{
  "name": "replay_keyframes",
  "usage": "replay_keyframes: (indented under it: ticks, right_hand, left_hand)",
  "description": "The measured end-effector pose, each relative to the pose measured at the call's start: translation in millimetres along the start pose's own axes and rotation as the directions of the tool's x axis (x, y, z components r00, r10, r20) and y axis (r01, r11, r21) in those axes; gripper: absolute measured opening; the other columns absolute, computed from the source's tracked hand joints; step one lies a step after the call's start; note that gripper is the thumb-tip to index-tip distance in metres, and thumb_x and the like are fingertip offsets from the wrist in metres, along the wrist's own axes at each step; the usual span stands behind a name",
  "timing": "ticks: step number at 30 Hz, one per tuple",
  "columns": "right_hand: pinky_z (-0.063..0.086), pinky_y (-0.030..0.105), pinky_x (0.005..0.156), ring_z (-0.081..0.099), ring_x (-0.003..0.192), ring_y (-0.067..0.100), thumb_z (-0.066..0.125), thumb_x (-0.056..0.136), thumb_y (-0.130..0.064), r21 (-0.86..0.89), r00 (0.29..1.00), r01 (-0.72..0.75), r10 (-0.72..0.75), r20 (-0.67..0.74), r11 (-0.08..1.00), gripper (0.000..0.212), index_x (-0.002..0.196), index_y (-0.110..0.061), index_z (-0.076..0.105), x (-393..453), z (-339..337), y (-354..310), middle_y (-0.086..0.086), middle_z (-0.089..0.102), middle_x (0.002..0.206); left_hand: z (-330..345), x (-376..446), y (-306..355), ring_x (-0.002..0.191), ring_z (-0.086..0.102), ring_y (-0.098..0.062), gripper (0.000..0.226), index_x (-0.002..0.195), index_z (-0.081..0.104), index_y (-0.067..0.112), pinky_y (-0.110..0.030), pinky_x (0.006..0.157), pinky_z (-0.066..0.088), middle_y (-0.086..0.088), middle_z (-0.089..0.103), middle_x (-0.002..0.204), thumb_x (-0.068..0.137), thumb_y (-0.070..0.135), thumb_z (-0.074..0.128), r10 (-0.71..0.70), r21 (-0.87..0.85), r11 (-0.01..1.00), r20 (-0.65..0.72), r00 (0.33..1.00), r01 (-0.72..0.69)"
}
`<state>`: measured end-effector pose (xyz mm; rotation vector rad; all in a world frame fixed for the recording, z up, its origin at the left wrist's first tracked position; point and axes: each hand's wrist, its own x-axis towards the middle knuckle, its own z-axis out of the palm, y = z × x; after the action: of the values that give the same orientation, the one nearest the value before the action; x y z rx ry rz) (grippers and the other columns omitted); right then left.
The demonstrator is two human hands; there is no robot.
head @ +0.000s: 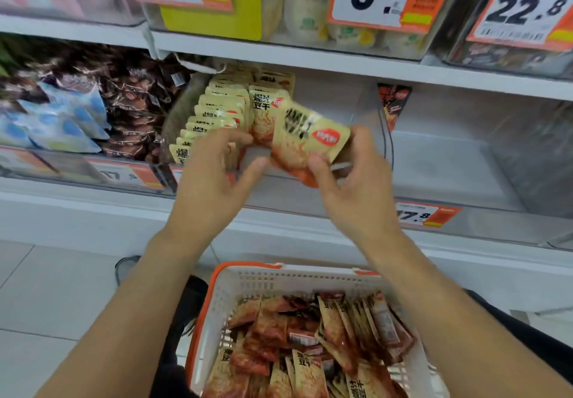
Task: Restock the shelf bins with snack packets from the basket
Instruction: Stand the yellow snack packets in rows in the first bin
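A cream snack packet [305, 138] with black lettering and a red logo is held tilted in front of the middle clear shelf bin [366, 193]. My right hand [356, 180] pinches its lower right corner between thumb and fingers. My left hand [217, 174] is spread, its fingers touching the row of upright cream packets [214, 112] that stands in the left part of that bin. Below, a white basket with an orange rim [242, 286] holds several cream and red packets [310, 341].
The bin to the left holds dark brown packets [136, 99] and blue-white ones [62, 118]. The clear bin to the right [465, 165] shows one dark red packet [393, 103] at its back. Price tags hang on the shelf above; pale floor tiles lie at lower left.
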<state>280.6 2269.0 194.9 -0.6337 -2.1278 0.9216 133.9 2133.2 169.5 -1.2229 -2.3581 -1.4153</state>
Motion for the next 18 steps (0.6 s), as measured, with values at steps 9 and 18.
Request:
replay_keyframes:
  ticks: [9,18]
  right_hand:
    - [0.043,0.028,0.075,0.063,0.105,0.03,0.078,0.081,-0.021,-0.353,0.961,-0.062,0.151,0.232,0.933,0.038,0.113,-0.013,0.059,111.4,72.1,50.5,0.009,0.069,0.112]
    - [0.039,0.023,0.07,0.066,0.096,0.025,0.079,0.079,-0.021,-0.415,0.971,-0.062,0.151,0.186,0.908,0.031,0.105,-0.014,0.063,144.2,114.6,70.7,0.003,0.068,0.092]
  left_hand:
    - [10.3,-1.2,-55.5,0.148,0.024,-0.033,0.065,0.137,0.055,0.015,-0.05,0.122,0.009,-0.006,0.046,0.149,0.088,0.057,0.054,0.071,0.346,0.936,0.011,0.997,-0.071]
    - [18.7,-2.7,-67.0,0.147,0.028,-0.033,0.065,0.139,0.053,0.011,-0.052,0.123,0.011,-0.008,0.046,0.149,0.091,0.055,0.059,0.138,0.424,0.897,-0.011,0.99,-0.121]
